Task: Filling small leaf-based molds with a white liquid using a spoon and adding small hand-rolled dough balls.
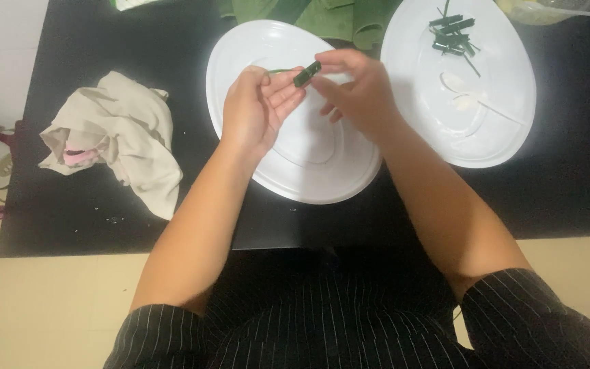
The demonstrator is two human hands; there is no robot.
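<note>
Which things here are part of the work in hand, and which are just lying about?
In use:
- left hand and right hand, pinching a folded green leaf strip
- white plate below them
- second plate with finished leaf pieces
- green leaves

Lying about:
- crumpled beige cloth
- clear bag

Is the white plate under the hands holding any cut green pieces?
No, the near white plate looks bare; the cut green pieces lie on the other plate.

A black table [104,225] carries two white plates, one [295,171] at center, one [500,137] at two o'clock, a crumpled beige cloth [128,130] at nine o'clock, and green leaves [329,17] at twelve.
</note>
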